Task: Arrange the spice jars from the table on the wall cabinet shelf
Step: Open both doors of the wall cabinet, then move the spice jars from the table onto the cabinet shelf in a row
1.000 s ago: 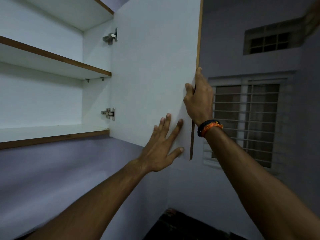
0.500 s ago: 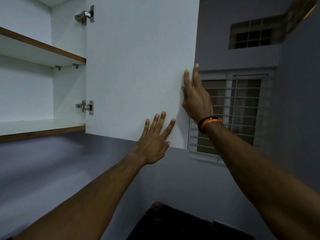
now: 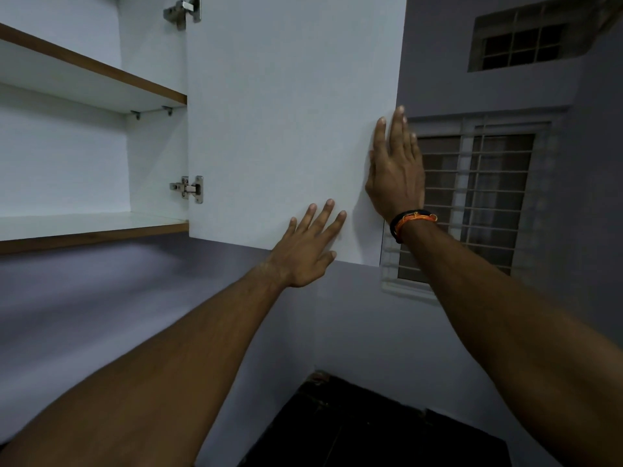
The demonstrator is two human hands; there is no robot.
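Two hands lie flat and open on the white cabinet door (image 3: 290, 123), holding nothing. The left hand (image 3: 308, 246) presses its palm near the door's lower edge, fingers spread wide and pointing up and to the right, the thumb just at the bottom edge. The right hand (image 3: 396, 173) lies higher, along the door's right edge, fingers straight and close together, pointing up; part of it reaches past the edge. On the right wrist sit a black band and an orange thread bracelet (image 3: 413, 220). Both forearms are bare and stretch up from the near bottom corners of the view.

The door stands swung out from the wall cabinet, hung on two metal hinges: one (image 3: 188, 188) low on its left edge and one (image 3: 182, 10) at the top of the view. Left of the door the cabinet is open. Its bottom shelf (image 3: 91, 224) is white with a brown front edge, and the shelf above it (image 3: 84, 79) has the same edging; both look bare in the part that shows. No spice jars show anywhere, and the table is out of sight.

Right of the door, on the far wall, is a barred window (image 3: 478, 203), with a small grated vent window (image 3: 519, 38) higher up. Below, near the bottom, lies a dark surface (image 3: 371, 429) too dim to identify.
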